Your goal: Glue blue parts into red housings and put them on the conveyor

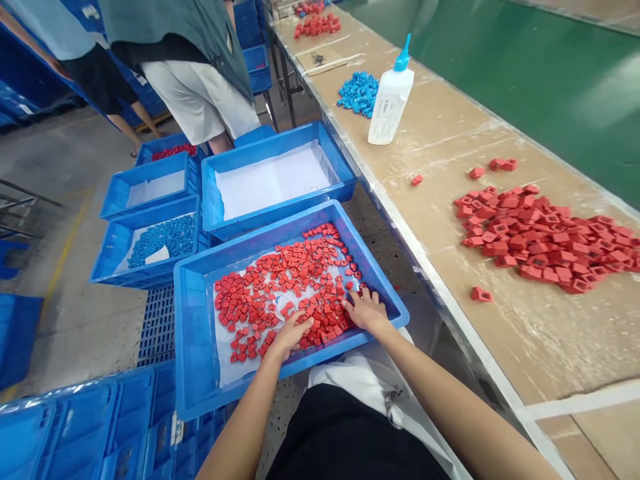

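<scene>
Loose red square pieces (280, 287) lie spread over white paper in the blue plastic tray (193, 347) in front of me. My left hand (293, 335) and right hand (366, 310) rest open on them, fingers spread, gripping nothing. On the bench (550, 347) to my right sits another red pile (543, 237)

The left hand (293, 335) is lying palm-down with its fingers together, its forearm (240, 427) angling toward one o'clock, while the right hand (365, 310) is spreading its fingers palm-down, its forearm (465, 393) angling toward ten o'clock.
</scene>
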